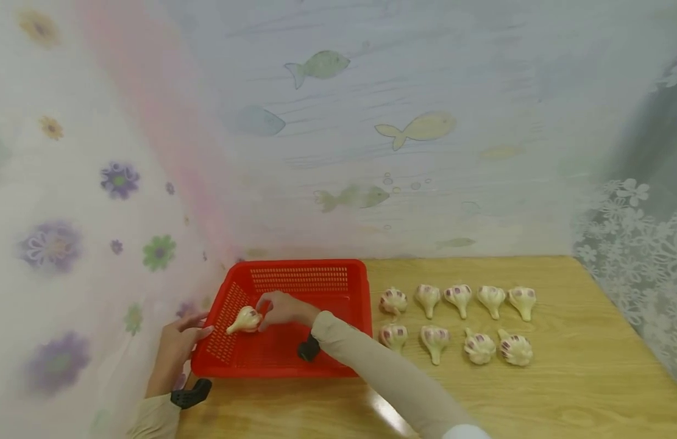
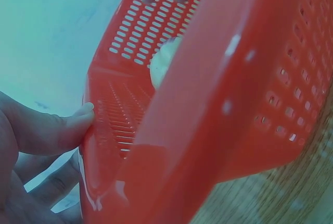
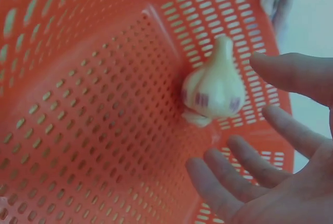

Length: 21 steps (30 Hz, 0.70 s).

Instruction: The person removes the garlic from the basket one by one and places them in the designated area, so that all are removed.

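A red plastic basket with slotted walls stands at the left of the wooden table. My left hand grips its left rim, with the thumb on the rim and the other fingers outside the wall. Inside, a garlic bulb with purple patches leans at the left wall, its stem pointing up the slots in the right wrist view. Over the basket, my right hand is beside this bulb. Its fingers are spread and hold nothing, with a gap between them and the bulb in the right wrist view.
Right of the basket, several garlic bulbs lie in two rows on the wooden table. A painted wall closes off the back, and another wall with flowers runs close along the left side.
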Tool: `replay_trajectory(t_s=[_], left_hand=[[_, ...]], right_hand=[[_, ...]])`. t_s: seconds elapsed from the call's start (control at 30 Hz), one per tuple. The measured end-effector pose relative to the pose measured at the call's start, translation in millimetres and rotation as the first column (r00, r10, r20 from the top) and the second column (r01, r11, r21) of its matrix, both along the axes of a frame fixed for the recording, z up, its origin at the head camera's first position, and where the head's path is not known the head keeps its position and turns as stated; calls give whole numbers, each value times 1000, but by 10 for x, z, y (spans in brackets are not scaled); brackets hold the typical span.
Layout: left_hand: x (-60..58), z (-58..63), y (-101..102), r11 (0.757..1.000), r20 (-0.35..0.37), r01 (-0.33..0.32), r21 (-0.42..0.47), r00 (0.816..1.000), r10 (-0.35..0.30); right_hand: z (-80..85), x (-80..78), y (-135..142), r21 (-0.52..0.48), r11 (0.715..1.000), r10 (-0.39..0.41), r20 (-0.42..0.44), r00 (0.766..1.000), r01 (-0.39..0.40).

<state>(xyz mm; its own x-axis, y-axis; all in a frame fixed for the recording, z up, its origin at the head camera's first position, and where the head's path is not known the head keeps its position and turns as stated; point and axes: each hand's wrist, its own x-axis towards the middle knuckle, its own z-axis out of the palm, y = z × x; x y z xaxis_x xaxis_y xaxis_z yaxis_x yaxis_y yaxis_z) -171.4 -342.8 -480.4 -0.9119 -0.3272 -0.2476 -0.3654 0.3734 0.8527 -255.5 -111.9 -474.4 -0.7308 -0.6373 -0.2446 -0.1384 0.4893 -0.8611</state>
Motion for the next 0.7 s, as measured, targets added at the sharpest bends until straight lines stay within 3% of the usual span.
replay_trajectory(t_s=[0.17,0.37,0.57,0.7], left_hand=[[-2,-13,5,1000,-2,-10,8,1000,10],[3,-3,3,1000,-9,-10,10,1000,10],[13,20,33,1000,2,-22,4,1000,22],[21,38,32,1000,7,-25,-1,1000,25]], right_hand=[[-48,-17,-131,-17,999,48,-74,996,-50],[7,20,-267,-9,995,98,-116,988,-100],[-40,29,-389,89,983,171,-160,972,-158],[-91,23,-478,180,969,209,-243,947,-167]])
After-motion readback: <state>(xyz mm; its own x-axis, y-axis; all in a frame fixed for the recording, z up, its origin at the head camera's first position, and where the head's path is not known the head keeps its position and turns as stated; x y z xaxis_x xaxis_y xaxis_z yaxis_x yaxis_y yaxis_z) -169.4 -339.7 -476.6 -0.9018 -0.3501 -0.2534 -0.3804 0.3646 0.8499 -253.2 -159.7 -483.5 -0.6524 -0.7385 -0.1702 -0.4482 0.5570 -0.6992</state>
